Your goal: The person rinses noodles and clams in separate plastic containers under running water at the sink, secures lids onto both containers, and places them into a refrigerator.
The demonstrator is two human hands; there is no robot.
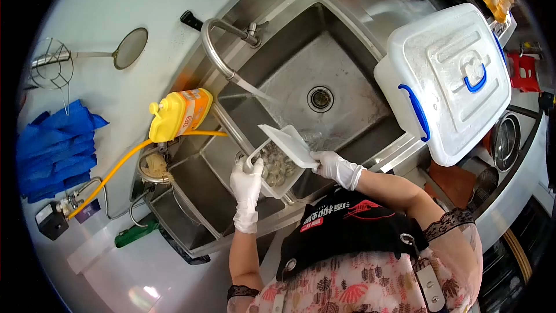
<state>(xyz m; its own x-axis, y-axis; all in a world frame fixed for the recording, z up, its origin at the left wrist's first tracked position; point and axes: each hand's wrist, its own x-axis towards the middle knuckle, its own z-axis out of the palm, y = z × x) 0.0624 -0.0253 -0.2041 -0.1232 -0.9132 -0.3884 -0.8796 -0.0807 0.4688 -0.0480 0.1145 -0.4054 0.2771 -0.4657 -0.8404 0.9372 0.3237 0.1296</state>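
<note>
My left hand (246, 184), in a white glove, is closed on the near left rim of a pale rectangular container (268, 190). Small greyish pieces (278, 165), perhaps shellfish, lie inside it; their exact kind is unclear. The gloved right hand (337, 169) grips the near edge of a flat white lid (291, 144), which is tilted over the container's far right side. Both are above the divider between the sink basins. From the curved faucet (215, 52) a stream of water (258, 91) runs into the large basin (347, 64), behind the lid.
A lidded storage box (449, 75) with blue handles stands to the right. On the left are a yellow jug (180, 115), an orange hose (119, 165), blue cloths (58, 150) and a strainer (130, 49). Small basins (202, 197) adjoin the large one.
</note>
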